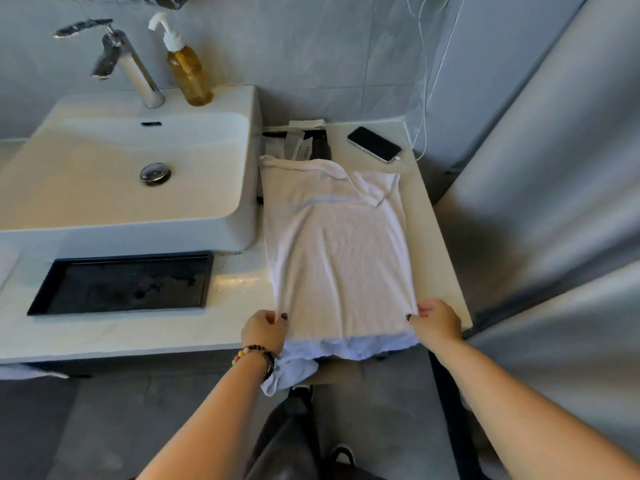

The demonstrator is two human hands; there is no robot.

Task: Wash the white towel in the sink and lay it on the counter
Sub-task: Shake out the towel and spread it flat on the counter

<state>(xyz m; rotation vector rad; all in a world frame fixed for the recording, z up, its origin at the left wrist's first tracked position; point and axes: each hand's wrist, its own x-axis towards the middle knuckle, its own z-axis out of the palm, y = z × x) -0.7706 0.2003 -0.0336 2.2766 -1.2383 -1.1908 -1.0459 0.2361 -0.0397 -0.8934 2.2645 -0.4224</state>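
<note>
The white towel point(337, 251) lies spread lengthwise on the pale counter point(239, 289), to the right of the white sink point(138, 188). Its far right corner is folded over, and its near end hangs over the counter's front edge. My left hand point(265, 329) pinches the towel's near left edge. At the near right edge, my right hand point(437, 322) pinches the cloth in the same way. A beaded bracelet sits on my left wrist.
A chrome tap point(117, 60) and an amber soap pump bottle point(188, 71) stand behind the basin. A black recessed tray point(124, 284) sits in front of the sink. A phone point(374, 144) on a white cable and small packets point(301, 143) lie beyond the towel. A grey curtain point(554, 168) hangs right.
</note>
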